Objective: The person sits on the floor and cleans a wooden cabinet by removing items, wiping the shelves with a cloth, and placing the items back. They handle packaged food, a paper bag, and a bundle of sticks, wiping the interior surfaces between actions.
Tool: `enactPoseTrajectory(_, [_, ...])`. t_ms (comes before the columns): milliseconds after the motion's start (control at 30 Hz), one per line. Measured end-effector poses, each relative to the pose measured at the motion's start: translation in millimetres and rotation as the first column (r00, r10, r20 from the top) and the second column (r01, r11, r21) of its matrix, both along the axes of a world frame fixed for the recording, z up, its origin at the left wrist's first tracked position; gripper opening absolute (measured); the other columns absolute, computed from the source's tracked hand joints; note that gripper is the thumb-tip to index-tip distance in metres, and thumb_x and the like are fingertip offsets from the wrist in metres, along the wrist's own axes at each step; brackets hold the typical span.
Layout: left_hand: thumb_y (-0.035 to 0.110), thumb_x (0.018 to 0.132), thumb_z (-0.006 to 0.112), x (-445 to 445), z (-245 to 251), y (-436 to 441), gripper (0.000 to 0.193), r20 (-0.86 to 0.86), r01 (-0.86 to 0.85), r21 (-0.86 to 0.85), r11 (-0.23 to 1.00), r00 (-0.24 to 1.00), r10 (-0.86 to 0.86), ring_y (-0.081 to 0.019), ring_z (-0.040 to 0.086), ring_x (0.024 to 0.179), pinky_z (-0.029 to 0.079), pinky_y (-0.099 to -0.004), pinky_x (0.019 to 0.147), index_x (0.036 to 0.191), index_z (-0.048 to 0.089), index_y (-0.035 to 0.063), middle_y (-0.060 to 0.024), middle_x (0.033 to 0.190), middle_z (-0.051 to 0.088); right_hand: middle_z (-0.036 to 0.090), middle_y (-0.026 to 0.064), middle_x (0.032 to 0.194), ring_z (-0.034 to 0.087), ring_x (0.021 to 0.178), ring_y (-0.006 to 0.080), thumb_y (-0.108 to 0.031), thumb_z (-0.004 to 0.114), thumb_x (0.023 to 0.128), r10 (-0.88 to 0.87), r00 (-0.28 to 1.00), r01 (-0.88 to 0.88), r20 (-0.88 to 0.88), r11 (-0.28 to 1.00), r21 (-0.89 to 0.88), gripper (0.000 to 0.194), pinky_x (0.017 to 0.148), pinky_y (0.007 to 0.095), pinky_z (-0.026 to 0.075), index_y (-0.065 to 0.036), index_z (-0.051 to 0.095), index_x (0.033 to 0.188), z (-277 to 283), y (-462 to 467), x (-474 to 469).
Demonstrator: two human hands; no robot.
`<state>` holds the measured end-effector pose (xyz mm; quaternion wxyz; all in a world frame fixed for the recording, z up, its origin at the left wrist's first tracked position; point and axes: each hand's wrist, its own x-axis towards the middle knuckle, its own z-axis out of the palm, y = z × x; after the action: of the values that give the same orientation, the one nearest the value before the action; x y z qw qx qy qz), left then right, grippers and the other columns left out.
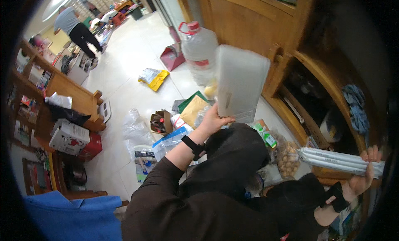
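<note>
My left hand [213, 118] grips the lower edge of a flat, translucent plastic pouch [241, 82], held upright above my knee and slightly blurred. Out to the far right, my right hand [363, 175] is closed around several long white wrapped packets [333, 160] that bear writing. Just past my left wrist lie a tan envelope [194, 111], a green packet [187, 103] and a small cardboard box [161, 122] with dark contents. A mesh bag of round brown items [287, 161], perhaps walnuts, rests on the floor between my hands.
A large plastic jug [199, 44] with a red cap stands before the wooden cabinet [249, 26]. Behind it is a red dustpan [172, 57]. A yellow packet [154, 79] lies on the tiles. Wooden shelving [68, 94] lines the left; a person [76, 29] stands far off.
</note>
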<state>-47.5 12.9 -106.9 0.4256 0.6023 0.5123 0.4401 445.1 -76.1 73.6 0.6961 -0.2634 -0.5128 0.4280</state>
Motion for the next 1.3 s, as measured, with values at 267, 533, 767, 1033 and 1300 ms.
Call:
enactPoseTrajectory(267, [0.023,0.088,0.061,-112.8,-67.7,-58.7,0.029,0.225,-0.431,-0.52,0.738,0.764,0.605,-0.0127,0.058,0.05,0.04,-0.0238,0.037,0.108,0.055,0.0033,-0.006,0.079,0.063,0.041,0.0048,0.099,0.044,0.101,0.0174,-0.009,0.058,0.081,-0.212,0.938,0.261,0.274,0.952,-0.159,0.036,0.098,0.0342,0.033,-0.008,0.041,0.113,-39.8,14.6,5.2])
enactPoseTrajectory(533, [0.047,0.086,0.06,-222.0,-89.6,-58.5,0.048,0.132,-0.485,-0.578,0.656,0.738,0.662,-0.0159,0.052,0.044,0.04,-0.0292,0.038,0.089,0.06,-0.0005,-0.0056,0.06,0.058,0.049,0.0061,0.102,0.049,0.103,0.0168,-0.004,0.058,0.083,-0.289,0.916,0.36,0.279,0.897,-0.256,0.036,0.098,0.034,0.039,-0.008,0.044,0.116,-57.4,15.4,-19.3])
enactPoseTrajectory(767, [0.031,0.082,0.071,-128.6,37.0,2.4,0.077,-0.229,-0.318,-0.046,0.947,0.926,0.3,-0.0292,0.048,0.12,0.04,-0.0408,0.1,0.139,0.03,-0.0033,-0.0238,0.134,0.044,0.054,0.0054,0.098,0.057,0.095,0.0187,0.004,0.062,0.075,-0.22,0.975,0.206,-0.011,0.927,-0.313,0.042,0.089,0.0373,0.047,-0.009,0.048,0.113,-39.2,28.6,-81.3])
enactPoseTrajectory(1033, [0.05,0.069,0.077,129.5,151.4,-44.2,0.111,-0.125,0.763,-0.184,0.62,0.607,-0.785,-0.037,0.059,0.103,0.049,-0.0375,0.088,0.141,0.014,-0.0049,-0.0295,0.116,0.054,0.053,0.0038,0.086,0.058,0.079,0.0192,0.004,0.061,0.068,0.023,0.963,-0.161,-0.27,0.849,-0.504,0.047,0.076,0.0356,0.052,-0.008,0.047,0.112,-14.3,21.1,-158.8])
enactPoseTrajectory(1300, [0.007,0.078,0.069,159.5,138.1,-40.4,0.034,0.728,0.743,-0.376,0.554,0.606,-0.32,-0.0165,0.061,0.068,0.051,-0.0302,0.065,0.107,0.053,-0.0013,-0.0074,0.079,0.06,0.036,0.0228,0.139,0.039,0.127,0.0363,-0.028,0.071,0.08,-0.26,0.716,0.391,0.647,0.918,-0.064,0.079,0.105,0.0447,0.032,-0.009,0.026,0.143,6.1,57.3,-77.8])
